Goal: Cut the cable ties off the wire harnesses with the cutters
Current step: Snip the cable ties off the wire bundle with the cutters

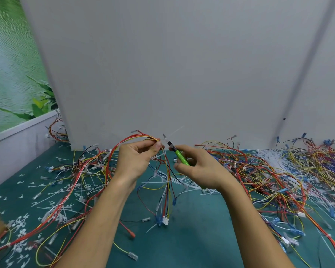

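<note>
Head view: left hand (137, 161) pinches a wire harness (151, 138) at thumb and fingertips, lifted above the green table (193, 244). Its loose ends hang down to the white connectors (165, 221). Right hand (199, 169) is wrapped round the green handles of the cutters (180, 156), nose pointing up-left, just beside the left fingertips.

Risks, as I judge them:
- The nose is very near the pinching fingers, so a slip could nick skin.
- The tie sits tight on the wires, so a bite too deep could cut insulation.
- The grip is only a fingertip pinch, so a tug could pull the harness free.
- A clipped end may fly off.

Hard to read:
- The cable tie (175, 131) is only a pale blurred streak by the nose; cannot tell if it is already severed.
- The jaws are too small to tell whether they are apart or closed.
- The harness heap (275, 171) on the right is one tangle, and its ties cannot be counted.
- The cut ties (21, 229) on the left run out of frame.
</note>
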`<state>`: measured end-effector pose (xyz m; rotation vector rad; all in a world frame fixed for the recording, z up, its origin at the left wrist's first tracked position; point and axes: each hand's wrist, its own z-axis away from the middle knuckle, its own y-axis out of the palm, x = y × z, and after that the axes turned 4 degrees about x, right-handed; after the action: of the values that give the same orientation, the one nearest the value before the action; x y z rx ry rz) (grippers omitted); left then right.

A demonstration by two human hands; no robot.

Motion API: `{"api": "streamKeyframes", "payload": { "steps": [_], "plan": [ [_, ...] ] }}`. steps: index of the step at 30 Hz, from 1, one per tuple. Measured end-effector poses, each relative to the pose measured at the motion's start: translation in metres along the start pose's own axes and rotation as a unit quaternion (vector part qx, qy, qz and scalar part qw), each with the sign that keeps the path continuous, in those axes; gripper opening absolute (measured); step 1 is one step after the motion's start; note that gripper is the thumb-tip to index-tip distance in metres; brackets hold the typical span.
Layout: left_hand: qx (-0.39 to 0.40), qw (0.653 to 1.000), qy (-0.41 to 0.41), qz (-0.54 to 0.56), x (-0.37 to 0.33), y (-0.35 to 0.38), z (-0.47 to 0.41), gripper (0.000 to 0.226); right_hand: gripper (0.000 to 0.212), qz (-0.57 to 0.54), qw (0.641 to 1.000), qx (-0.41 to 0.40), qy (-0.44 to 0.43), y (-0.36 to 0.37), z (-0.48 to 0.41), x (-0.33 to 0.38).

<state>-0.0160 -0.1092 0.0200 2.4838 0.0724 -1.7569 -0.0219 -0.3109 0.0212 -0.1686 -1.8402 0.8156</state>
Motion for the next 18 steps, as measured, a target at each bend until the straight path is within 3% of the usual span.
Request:
{"api": "streamKeyframes", "payload": {
  "steps": [9,18],
  "plan": [
    [-0.011,1.0,0.006,-0.006,0.0025,0.0026,0.0,0.008,0.04,-0.066,0.998,0.008,0.003,0.0014,0.0013,0.0043],
    [-0.014,1.0,0.0,-0.005,0.0049,0.0062,0.0012,0.01,0.044,-0.017,1.0,0.012,0.001,0.0027,0.0001,0.0043]
  ]
}}
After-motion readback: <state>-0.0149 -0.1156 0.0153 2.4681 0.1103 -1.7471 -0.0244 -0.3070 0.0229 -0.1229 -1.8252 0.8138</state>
